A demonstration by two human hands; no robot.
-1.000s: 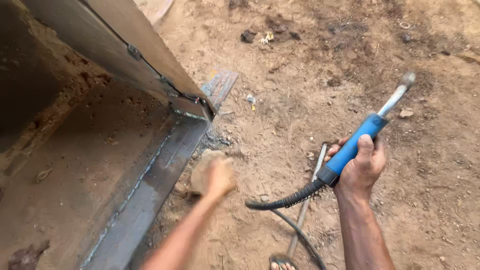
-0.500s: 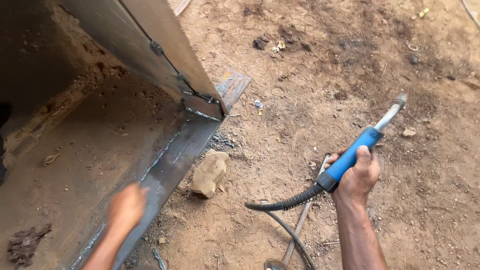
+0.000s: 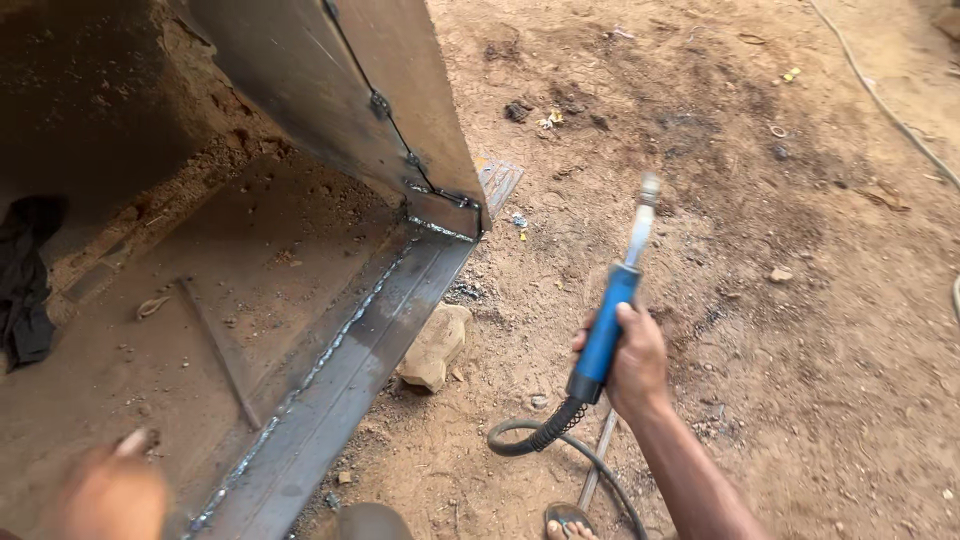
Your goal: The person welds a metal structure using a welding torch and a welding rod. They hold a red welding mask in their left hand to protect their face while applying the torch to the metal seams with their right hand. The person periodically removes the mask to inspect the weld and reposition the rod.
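The right hand (image 3: 632,365) is clenched round the blue welding torch (image 3: 606,330) grip — rigid and light, though its stiff hose (image 3: 540,440) drags. The blurred left hand (image 3: 105,492) — I cannot tell its state — hovers over the steel plate (image 3: 340,370).

Daylight, diffuse and warm; no hard shadow edges on the dirt ground (image 3: 760,330). Interior of the metal structure (image 3: 230,300) dim, darkest at upper left, where detail is lost. Mild sheen along the flat steel edge plate (image 3: 340,390) and weld seam; no blown-out glare. Left hand (image 3: 105,495) at lower left heavily motion-blurred, outline smeared. Right hand (image 3: 625,365) and blue welding torch (image 3: 610,320) fairly sharp; torch tip slightly soft. Straight edges bow slightly toward the frame borders.
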